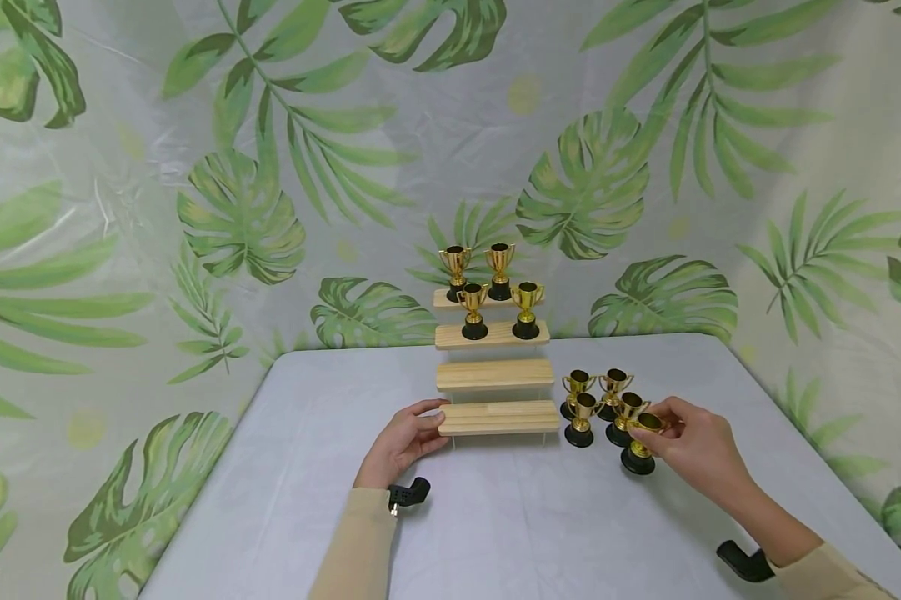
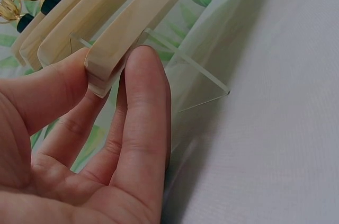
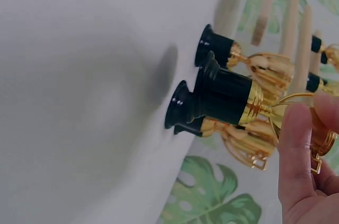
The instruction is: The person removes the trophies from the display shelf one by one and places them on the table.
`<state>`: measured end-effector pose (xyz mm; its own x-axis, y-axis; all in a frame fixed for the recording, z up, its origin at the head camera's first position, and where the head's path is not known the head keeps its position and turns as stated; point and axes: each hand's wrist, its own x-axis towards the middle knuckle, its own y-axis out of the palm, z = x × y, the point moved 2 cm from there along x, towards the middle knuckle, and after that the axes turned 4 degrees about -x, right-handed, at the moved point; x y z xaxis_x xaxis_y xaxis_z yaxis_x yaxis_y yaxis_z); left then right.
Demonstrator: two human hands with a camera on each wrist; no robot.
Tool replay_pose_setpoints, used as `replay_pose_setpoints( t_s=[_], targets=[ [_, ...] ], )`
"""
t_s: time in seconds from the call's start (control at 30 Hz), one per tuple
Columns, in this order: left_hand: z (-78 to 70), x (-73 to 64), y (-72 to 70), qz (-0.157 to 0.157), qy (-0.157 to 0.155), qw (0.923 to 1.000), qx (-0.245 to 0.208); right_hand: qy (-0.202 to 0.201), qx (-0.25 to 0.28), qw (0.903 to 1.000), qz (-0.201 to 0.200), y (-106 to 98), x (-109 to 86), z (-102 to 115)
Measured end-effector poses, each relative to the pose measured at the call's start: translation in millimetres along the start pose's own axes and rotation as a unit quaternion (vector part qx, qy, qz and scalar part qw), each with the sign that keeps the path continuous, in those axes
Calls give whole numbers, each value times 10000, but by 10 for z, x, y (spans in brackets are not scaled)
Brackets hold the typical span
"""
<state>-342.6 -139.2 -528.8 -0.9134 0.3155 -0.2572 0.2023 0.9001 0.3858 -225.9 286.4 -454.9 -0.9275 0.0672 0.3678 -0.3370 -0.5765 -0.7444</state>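
My left hand pinches the left end of the lowest step of a wooden tiered display stand; in the left wrist view, the thumb and fingers hold the step's end. A small gold trophy cup with a black base is in my right hand, pinched at its cup by thumb and fingers. Its base appears lifted off the cloth. Several similar trophies stand upright just left of it, right of the stand. Two trophies stand on the top step and two on the step below.
A white cloth covers the table. Behind it hangs a leaf-print curtain. Thin clear supports carry the stand's steps. Both wrists wear black camera mounts.
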Motion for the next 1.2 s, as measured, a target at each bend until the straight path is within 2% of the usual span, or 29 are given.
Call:
replay_pose_setpoints(
  t_s=[0.67,1.0,1.2],
  targets=[
    [-13,-4,11,-49,31,10000,-45,170,-28,9997,190,168,9,-174],
    [-15,2,-14,-98,20,9999,-26,189,-57,9990,395,152,11,-172],
    [-4,2,-13,-62,6,10000,-7,80,-157,9991,384,130,1,-175]
  ],
)
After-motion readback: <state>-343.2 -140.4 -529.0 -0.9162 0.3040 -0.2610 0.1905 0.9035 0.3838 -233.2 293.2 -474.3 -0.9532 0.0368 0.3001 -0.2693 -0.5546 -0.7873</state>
